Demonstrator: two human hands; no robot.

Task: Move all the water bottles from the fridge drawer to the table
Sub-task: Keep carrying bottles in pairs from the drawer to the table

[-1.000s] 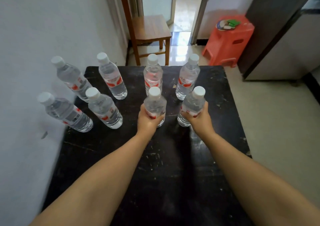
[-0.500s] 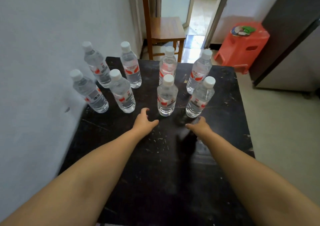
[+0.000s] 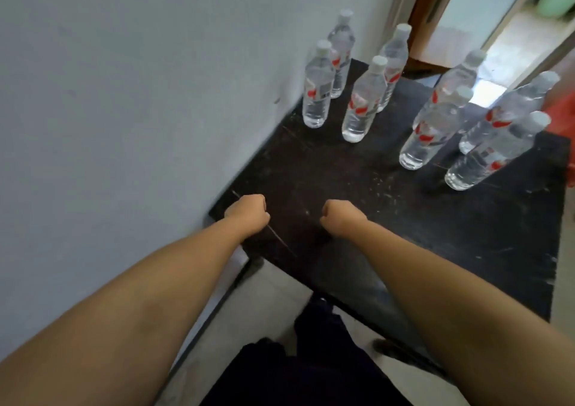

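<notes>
Our hands have let go of the last two bottles and drawn back to the near edge of the black table (image 3: pixel 466 250). The left hand (image 3: pixel 247 215) and right hand (image 3: pixel 342 219) are now curled into empty fists. Eight water bottles (image 3: pixel 362 100) stand upright at the far end. We judge this delivery done; next comes a return to the fridge drawer, out of view.

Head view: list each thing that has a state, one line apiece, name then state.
Water bottles: eight, capped, upright on the table, none held.
Table: dark top, scuffed, bears all the bottles.
Left hand: fingers curled, holds nothing.
Right hand: fingers curled, holds nothing.
Door: open at the back.
</notes>
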